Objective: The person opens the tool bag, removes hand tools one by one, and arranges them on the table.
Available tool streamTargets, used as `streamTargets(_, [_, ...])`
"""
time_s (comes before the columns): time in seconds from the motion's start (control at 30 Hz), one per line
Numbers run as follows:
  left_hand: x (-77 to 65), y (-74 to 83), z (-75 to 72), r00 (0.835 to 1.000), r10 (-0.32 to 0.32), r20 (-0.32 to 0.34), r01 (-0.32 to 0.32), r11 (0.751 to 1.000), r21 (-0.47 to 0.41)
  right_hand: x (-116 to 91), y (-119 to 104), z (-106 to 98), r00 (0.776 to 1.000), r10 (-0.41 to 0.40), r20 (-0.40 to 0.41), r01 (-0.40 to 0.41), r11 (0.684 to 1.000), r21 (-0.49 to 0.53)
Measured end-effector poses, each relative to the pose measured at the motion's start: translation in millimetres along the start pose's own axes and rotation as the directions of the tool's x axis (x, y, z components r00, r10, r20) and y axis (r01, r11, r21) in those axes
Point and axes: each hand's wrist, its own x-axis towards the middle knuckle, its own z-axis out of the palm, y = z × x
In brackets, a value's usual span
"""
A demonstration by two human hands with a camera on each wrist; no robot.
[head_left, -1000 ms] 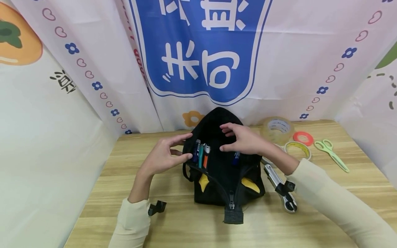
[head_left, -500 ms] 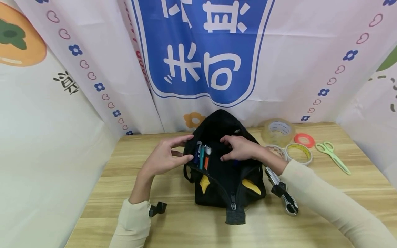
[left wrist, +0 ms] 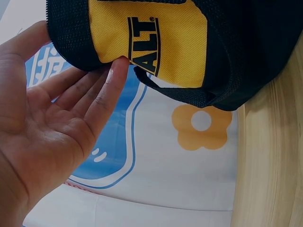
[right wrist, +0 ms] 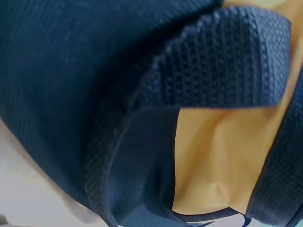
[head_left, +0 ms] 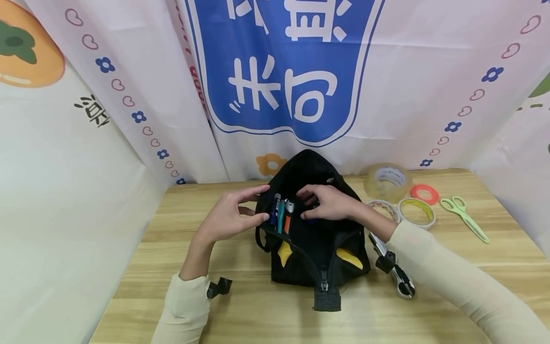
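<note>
A black and yellow tool bag [head_left: 296,274] stands unzipped on the table. At its left rim is my left hand [head_left: 229,215], thumb and fingers spread and fairly straight; in the left wrist view that hand [left wrist: 61,109] touches the bag's yellow side [left wrist: 175,52]. Inside, along the left wall, stand a dark blue tube [head_left: 275,210], a teal pen-like item [head_left: 281,217] and an orange and white tool [head_left: 288,220]. My right hand [head_left: 331,203] is inside, its fingers curled around another dark blue tube [head_left: 312,221], mostly hidden. The right wrist view shows bag fabric and a strap [right wrist: 222,66].
Right of the bag lie a clear tape roll [head_left: 388,184], a red tape roll [head_left: 425,194], two pale rolls, one of them yellow inside [head_left: 417,212], and green scissors [head_left: 464,217]. A utility knife [head_left: 404,282] lies partly under the right wrist. A printed cloth [head_left: 275,157] hangs behind.
My right hand has gone lower into the bag and shifted left, its fingers curling; the blue under it has moved left too. My left hand keeps its place at the rim.
</note>
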Motion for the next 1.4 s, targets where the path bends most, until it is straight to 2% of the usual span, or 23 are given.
streamTargets(0.3, [0.1, 0.4, -0.5, 1.000, 0.005, 0.005, -0.005, 1.000, -0.004, 9.6, 7.0, -6.0, 0.999, 0.041, -0.018, -0.040, 0.997, 0.060])
streamTargets(0.57, [-0.7, 2.1, -1.0, 1.000, -0.003, 0.007, 0.003, 1.000, 0.001, 16.9, 9.8, -5.8, 0.994, 0.111, 0.006, -0.110, 0.983, 0.144])
streamTargets(0.77, [-1.5, 1.8, -1.4, 1.000, -0.002, 0.012, 0.002, 1.000, 0.007, 20.4, 13.1, 1.6, 0.992, 0.123, 0.019, -0.124, 0.988, 0.095])
streamTargets(1.1, [-1.1, 1.4, -1.6, 1.000, -0.002, 0.014, 0.002, 1.000, -0.001, 29.5, 12.5, 13.8, 0.998, 0.068, 0.020, -0.066, 0.995, -0.068])
streamTargets(1.4, [-1.7, 1.2, -1.8, 1.000, 0.001, 0.012, -0.001, 1.000, 0.020, 27.6, 12.6, 17.7, 0.996, 0.026, 0.083, -0.023, 0.999, -0.037])
